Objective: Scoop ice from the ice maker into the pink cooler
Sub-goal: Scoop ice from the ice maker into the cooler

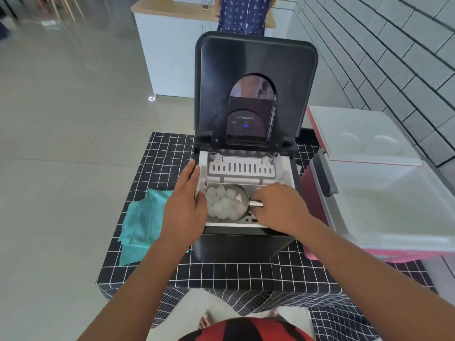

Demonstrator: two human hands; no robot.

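Single head-worn wide-angle view, looking steeply down and forward from above the person's own torso, close over the open ice maker at frame centre, pink cooler at right edge, straight lines bowed toward the borders

A home kitchen: tiled floor, white brick-tile wall, wooden-topped counter

Right hand grips scoop holding ice.
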